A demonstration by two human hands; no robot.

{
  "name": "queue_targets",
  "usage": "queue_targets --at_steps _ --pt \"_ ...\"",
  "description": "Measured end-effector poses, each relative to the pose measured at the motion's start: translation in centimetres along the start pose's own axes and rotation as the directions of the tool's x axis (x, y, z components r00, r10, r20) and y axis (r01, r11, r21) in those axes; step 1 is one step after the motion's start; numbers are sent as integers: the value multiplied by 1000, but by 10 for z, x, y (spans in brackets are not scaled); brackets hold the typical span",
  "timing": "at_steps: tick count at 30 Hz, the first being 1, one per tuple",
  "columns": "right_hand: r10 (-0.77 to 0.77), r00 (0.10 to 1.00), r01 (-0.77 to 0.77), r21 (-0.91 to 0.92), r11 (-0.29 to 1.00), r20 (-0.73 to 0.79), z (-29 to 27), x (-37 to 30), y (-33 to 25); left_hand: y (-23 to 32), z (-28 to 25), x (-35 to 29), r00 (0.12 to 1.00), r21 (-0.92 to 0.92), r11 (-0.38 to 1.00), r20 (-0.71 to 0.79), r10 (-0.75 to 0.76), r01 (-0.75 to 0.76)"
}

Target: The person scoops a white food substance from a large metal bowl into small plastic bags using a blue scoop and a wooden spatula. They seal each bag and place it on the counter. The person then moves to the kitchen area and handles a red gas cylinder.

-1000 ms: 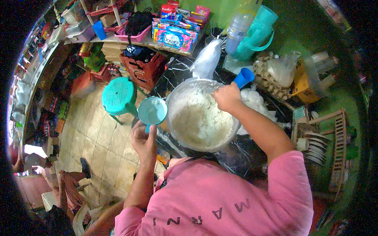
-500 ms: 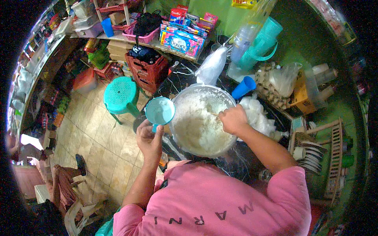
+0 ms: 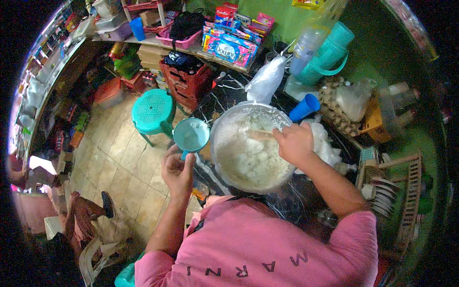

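Note:
My left hand [image 3: 178, 172] grips the handle of a light blue plastic cup [image 3: 185, 155], held up just left of a large whitish tub [image 3: 216, 160]. White residue coats the inside of the cup. In the tub lies a lumpy white, flour-like mixture [image 3: 256, 165], with powder clinging to the wall. Over the tub's right side, my right hand [image 3: 296, 144] is closed around a wooden spoon or paddle [image 3: 260, 135]. Its broad end reaches into the mixture; the handle's other end is hidden in my fist.
The tub stands on a black marbled table [image 3: 224, 88]. Around it are a white plastic bag [image 3: 265, 81], a blue tumbler [image 3: 304, 107], a crumpled clear bag [image 3: 321, 143] and teal pitchers [image 3: 327, 57]. A green stool [image 3: 154, 111] stands left; a seated person [image 3: 83, 215] is lower left.
My right hand has shifted the spoon within the tub, and more of its wooden length now shows. My left hand still holds the cup beside the rim. The whole view has shifted slightly.

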State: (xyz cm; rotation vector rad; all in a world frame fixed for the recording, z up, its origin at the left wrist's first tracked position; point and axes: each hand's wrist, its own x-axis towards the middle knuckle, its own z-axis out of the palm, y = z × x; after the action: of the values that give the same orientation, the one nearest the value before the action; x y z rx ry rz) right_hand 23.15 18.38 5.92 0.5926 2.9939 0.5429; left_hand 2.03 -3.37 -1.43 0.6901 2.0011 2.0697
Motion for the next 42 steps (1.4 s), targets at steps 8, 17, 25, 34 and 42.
queue_targets --at_steps 8,17,25,34,42 --pt "70 992 -63 78 995 -102 -2 24 16 -3 -11 -1 998 17 998 -8 -61 61" --pt "-141 983 132 81 988 121 30 41 -7 -15 -22 31 981 -269 946 -17 -192 180" --pt "-261 957 226 235 945 129 48 0 -13 -8 -41 29 970 -161 961 -48 -236 226" --pt "-231 965 175 346 922 126 43 -21 -19 -7 -11 24 996 3 998 60 -69 69" --pt "-83 935 -151 599 787 345 35 -15 6 17 11 18 964 19 1000 264 -28 23"
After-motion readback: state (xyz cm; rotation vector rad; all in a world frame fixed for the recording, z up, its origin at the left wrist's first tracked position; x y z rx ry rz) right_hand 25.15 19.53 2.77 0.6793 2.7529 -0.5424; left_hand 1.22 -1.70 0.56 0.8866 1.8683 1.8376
